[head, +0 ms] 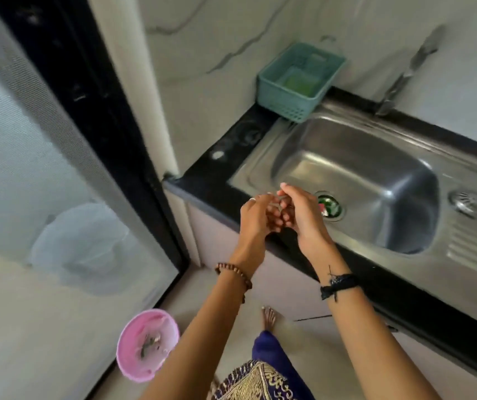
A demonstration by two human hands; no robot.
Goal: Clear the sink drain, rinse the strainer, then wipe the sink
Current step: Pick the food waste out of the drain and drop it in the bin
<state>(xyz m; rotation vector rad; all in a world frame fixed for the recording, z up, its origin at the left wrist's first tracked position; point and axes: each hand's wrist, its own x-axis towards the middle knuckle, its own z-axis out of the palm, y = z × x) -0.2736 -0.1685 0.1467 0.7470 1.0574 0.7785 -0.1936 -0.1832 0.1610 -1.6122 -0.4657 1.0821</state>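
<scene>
Head view is looking down at two bare hands meeting in front of the near-left corner of a steel sink (pixel 355 157). The left hand (pixel 256 216) and the right hand (pixel 300 212) are touching at the fingers, both curling inward around something small and thin between them; a greyish sliver is showing there, but it is too blurred to name, so I cannot tell what they are gripping. A beaded bracelet (pixel 235 274) is sitting on the left wrist and a black thread band (pixel 336 284) on the right. The drain opening (pixel 329 205) is lying in the basin floor toward its near-left corner, just beyond the right hand, with green and red bits showing inside it. A round metal strainer (pixel 465 202) is resting on the sink's ribbed draining board at the right, well apart from the hands. A teal plastic basket (pixel 297 77) is standing at the far-left corner of the black counter (pixel 220 166), holding something green. A blurred tap (pixel 410 69) is reaching out from the wall at the far edge. On the floor at the left, a pink bowl (pixel 147 345) is holding dark scraps.
</scene>
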